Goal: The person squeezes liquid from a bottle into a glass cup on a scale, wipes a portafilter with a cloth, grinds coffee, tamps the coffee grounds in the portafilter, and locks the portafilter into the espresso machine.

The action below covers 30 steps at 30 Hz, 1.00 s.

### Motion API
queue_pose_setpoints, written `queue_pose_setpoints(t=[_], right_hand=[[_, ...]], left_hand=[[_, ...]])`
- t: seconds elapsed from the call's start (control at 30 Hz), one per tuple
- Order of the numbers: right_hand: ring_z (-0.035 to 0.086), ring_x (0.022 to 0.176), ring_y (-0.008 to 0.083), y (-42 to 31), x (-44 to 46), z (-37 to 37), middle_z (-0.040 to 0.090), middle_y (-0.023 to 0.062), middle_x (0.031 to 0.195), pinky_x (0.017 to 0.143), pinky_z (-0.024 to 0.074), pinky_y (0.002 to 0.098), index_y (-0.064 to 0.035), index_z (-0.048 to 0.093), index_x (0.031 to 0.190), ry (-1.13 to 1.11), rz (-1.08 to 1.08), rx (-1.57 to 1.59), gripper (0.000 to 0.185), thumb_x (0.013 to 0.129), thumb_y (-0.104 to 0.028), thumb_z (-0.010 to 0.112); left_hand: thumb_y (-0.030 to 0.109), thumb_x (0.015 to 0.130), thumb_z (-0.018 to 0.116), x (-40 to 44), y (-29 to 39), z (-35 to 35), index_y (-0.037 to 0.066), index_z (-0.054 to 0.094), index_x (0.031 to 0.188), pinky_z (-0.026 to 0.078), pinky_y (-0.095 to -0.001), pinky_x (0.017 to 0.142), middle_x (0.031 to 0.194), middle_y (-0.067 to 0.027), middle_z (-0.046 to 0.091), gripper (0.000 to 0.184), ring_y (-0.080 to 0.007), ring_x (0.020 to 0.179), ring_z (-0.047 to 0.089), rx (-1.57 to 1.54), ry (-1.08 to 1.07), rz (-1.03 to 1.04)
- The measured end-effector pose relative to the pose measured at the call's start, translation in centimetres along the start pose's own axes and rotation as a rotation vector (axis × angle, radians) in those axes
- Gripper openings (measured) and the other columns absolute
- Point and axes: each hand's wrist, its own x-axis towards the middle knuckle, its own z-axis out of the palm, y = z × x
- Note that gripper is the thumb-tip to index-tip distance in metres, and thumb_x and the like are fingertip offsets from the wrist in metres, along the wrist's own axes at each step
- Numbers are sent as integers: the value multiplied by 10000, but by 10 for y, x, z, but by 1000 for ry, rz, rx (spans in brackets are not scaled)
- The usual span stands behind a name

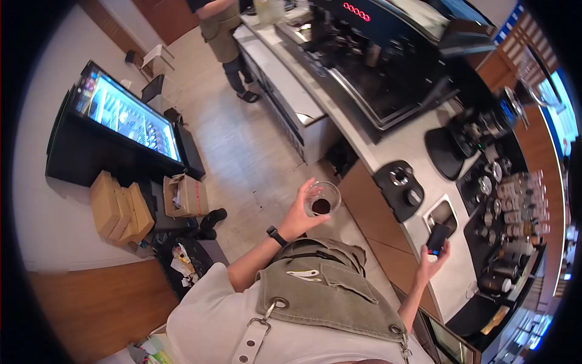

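Note:
My left hand [298,215] is wrapped round a clear cup [331,189] with a little dark liquid at its bottom. It holds the cup in front of my apron [327,292], over the floor beside the counter. At the counter's edge, my right hand [433,264] grips a small black rectangular device [438,238] with a bit of red and blue light at its lower end; its exact kind is unclear. Just beyond that hand is a small metal sink [444,213] set into the counter [418,233].
A black tamping mat [400,191] with metal tools, a coffee grinder [479,130] and a large espresso machine [376,67] stand along the counter. Stacked glasses [521,203] are at the right. Another person [223,36] stands at the far end. Cardboard boxes [185,197] and a lit display fridge [130,118] are left.

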Motion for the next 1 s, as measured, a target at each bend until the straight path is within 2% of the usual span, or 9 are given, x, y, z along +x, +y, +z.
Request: queue_pose_setpoints(t=[0.03, 0.07, 0.2, 0.37, 0.63, 0.83, 0.87, 0.97, 1.0], right_hand=[[484, 1346, 265, -34, -2, 35, 480, 144, 1495, 1163, 355, 394, -23, 432, 1517, -105, -27, 65, 799, 822, -92, 818], [451, 1404, 291, -78, -8, 71, 489, 145, 1502, 1217, 294, 419, -26, 451, 1506, -224, 130, 212, 825, 782, -99, 840], [469, 1401, 316, -149, -19, 241, 505, 166, 1509, 1195, 347, 432, -34, 513, 1420, -508, -96, 250, 820, 722, -208, 907], [465, 1254, 364, -215, -10, 462, 508, 189, 1477, 1093, 388, 456, -44, 489, 1378, -686, -215, 230, 831, 711, -293, 919], [486, 1153, 386, -335, 91, 828, 586, 161, 1240, 1032, 383, 499, -35, 537, 1249, -542, -345, 99, 751, 695, -402, 887], [470, 1222, 402, -410, 140, 968, 505, 171, 1395, 1074, 349, 529, -61, 542, 1221, -647, -223, -44, 693, 734, -432, 868], [494, 1178, 387, -409, 138, 990, 550, 145, 1311, 1047, 383, 512, -49, 568, 1170, -488, -296, -44, 667, 728, -450, 867], [459, 1241, 411, -420, 145, 1024, 496, 185, 1430, 1070, 359, 537, -51, 563, 1172, -442, -276, -55, 652, 747, -445, 862], [365, 1366, 426, -427, 148, 1028, 354, 257, 1582, 1136, 291, 551, -69, 536, 1244, -522, -197, -55, 677, 758, -390, 880]], left_hand=[[212, 786, 920, 1, -2, -25, 109, 173, 1620, 398, -454, 1140, 1492, -179, 520, 1124, -295, 1381, 504, 15, 50, -4], [209, 785, 920, 3, -1, -49, 109, 174, 1619, 399, -453, 1138, 1490, -180, 521, 1124, -296, 1377, 507, 33, 97, -9], [207, 791, 905, 22, -4, -135, 108, 172, 1611, 445, -468, 1108, 1480, -199, 532, 1104, -320, 1364, 532, 80, 261, -2], [165, 765, 927, 63, -23, -220, 115, 142, 1615, 425, -477, 1113, 1484, -185, 504, 1158, -315, 1375, 509, 97, 393, 20], [142, 747, 935, 148, -61, -358, 99, 136, 1616, 427, -474, 1115, 1471, -190, 518, 1181, -321, 1361, 521, 129, 550, -140], [140, 749, 925, 216, -58, -456, 91, 169, 1607, 433, -448, 1103, 1479, -175, 522, 1145, -313, 1340, 529, 118, 659, -224], [135, 746, 924, 228, -54, -468, 92, 168, 1607, 435, -447, 1100, 1479, -179, 521, 1147, -319, 1327, 535, 111, 675, -232], [132, 745, 925, 265, -55, -501, 91, 169, 1606, 438, -453, 1101, 1476, -179, 523, 1146, -318, 1332, 535, 90, 651, -250], [132, 745, 925, 278, -59, -511, 93, 171, 1606, 440, -455, 1100, 1477, -180, 523, 1146, -317, 1332, 537, 98, 603, -240]])
